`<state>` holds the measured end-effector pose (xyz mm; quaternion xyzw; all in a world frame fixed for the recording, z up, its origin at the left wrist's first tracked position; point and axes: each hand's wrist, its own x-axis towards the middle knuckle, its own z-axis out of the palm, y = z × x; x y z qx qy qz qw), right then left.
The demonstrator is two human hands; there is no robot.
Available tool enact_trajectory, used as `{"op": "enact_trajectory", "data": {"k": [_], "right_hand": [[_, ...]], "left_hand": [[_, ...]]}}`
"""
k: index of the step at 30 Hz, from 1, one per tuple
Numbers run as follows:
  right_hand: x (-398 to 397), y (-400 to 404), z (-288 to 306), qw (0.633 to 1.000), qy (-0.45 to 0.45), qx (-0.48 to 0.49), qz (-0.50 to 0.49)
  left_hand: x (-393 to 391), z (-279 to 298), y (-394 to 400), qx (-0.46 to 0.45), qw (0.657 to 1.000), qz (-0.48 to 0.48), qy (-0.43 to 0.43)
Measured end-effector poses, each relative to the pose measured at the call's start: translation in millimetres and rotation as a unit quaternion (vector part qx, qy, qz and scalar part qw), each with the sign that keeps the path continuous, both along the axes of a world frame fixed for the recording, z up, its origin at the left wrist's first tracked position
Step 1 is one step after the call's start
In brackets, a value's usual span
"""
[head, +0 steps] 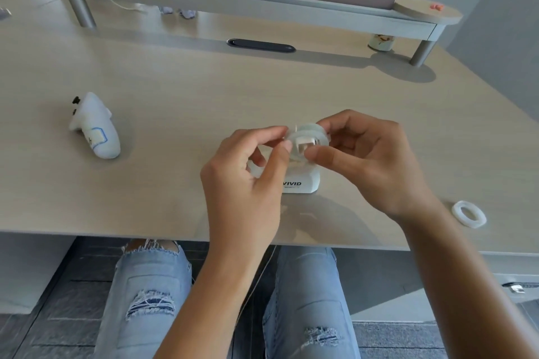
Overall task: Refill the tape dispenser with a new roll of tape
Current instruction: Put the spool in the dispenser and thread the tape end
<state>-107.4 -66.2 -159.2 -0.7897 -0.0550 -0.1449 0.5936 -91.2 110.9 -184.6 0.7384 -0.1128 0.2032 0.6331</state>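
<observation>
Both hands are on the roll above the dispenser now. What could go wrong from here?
The tape roll is held only by fingertips of the left hand and right hand; that light grip could let it slip. The white dispenser stands unheld below and may tip or slide when the roll is pushed in.

open desk [204, 102] all round, controller [94, 127] far left, white ring [469, 213] right

Two hands [248, 166] [367, 160], one tape roll [309, 140], one dispenser [303, 181], one empty ring [469, 213], one controller [94, 125].
</observation>
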Motion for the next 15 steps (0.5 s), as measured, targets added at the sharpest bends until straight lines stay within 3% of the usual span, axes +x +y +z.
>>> {"op": "enact_trajectory", "data": {"k": [5, 9, 15], "right_hand": [[10.1, -9.3, 2.3, 0.995, -0.004, -0.087, -0.051], [16.9, -13.5, 6.9, 0.99, 0.021, -0.132, -0.041], [18.2, -11.4, 3.3, 0.98, 0.036, -0.195, -0.013]], "left_hand": [[-0.2, -12.1, 8.5, 0.11, 0.99, 0.089, -0.025], [1.7, -24.9, 6.9, 0.162, 0.985, 0.045, 0.044], [2.5, -29.2, 4.6, 0.155, 0.985, 0.033, 0.064]]}}
